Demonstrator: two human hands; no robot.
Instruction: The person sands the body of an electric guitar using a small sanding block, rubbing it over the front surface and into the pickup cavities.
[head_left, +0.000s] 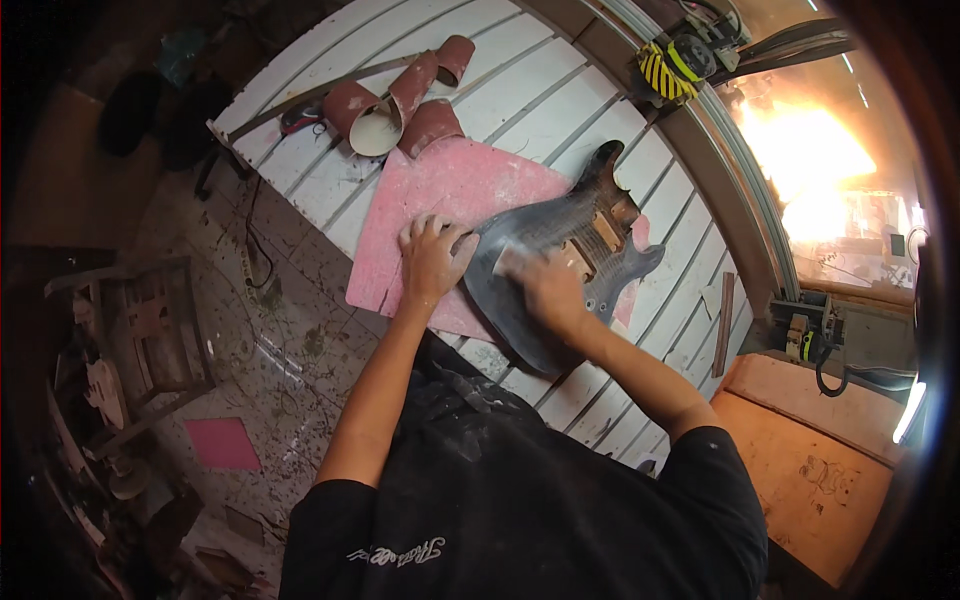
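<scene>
A dark electric guitar body point(520, 318) with cut-out cavities lies on a pink sheet point(400, 200) on the slatted white table. My left hand point(433, 258) rests on the sheet at the body's left edge, its fingers apart and its thumb against the rim. Smeared by motion, my right hand point(552, 285) presses down on the body's top. A pale piece of sandpaper point(508, 262) shows at its fingertips; the fingers themselves are blurred. Pale dust streaks the surface around it.
Curled reddish-brown sandpaper pieces point(432, 122) lie at the table's far left, beside a long thin strip point(345, 78). A brownish stick point(724, 325) lies near the right edge. Machinery with a yellow-black striped part point(668, 75) stands behind. An orange-brown cabinet point(800, 470) is at right.
</scene>
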